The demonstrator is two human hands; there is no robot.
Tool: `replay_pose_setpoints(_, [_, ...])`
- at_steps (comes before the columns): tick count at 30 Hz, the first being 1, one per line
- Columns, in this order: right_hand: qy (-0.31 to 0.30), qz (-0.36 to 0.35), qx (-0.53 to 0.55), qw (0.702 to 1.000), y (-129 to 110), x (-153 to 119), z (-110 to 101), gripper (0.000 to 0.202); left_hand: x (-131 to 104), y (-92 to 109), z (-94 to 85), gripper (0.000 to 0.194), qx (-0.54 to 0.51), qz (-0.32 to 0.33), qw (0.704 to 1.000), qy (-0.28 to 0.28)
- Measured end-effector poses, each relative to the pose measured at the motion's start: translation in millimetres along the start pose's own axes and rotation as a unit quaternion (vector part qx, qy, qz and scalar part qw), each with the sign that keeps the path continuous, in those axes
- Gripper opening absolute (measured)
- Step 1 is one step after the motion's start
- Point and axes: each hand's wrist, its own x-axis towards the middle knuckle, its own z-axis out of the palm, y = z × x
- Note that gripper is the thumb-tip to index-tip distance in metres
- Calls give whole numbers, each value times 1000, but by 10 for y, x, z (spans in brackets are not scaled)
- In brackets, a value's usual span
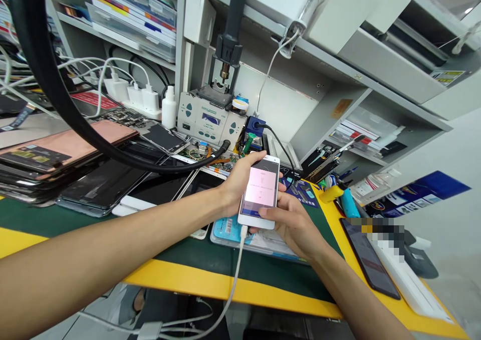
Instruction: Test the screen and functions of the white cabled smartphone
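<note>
A white smartphone (260, 190) is held upright between both hands above the bench, its screen lit with a pale pink panel. Around its left side my left hand (236, 185) is closed, thumb along the upper edge. My right hand (287, 215) grips the lower right side, with the thumb on the bottom part of the screen. From the phone's lower end a white charging cable (240, 255) hangs down past the bench edge. Below the phone lies a clear-and-blue plastic case (225, 230); its contents are partly hidden by the hands.
Stacked phone parts (67, 149) and dark phones fill the left side. A soldering station (206, 117) stands behind, and a thick black hose (75, 124) arches across the left. A dark tablet-like phone (370, 257) lies at right beside a white box (413, 280). Shelves rise behind.
</note>
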Motion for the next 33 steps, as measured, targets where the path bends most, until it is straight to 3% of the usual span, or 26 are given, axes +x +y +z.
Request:
replay_pose_setpoints(19, [-3, -1, -6, 1000, 10, -4, -20, 35, 6, -11, -11, 53, 4, 4, 1000, -1])
replay_pose_setpoints(33, [-9, -7, -20, 1000, 30, 5, -19, 23, 23, -16, -28, 52, 11, 2, 1000, 6])
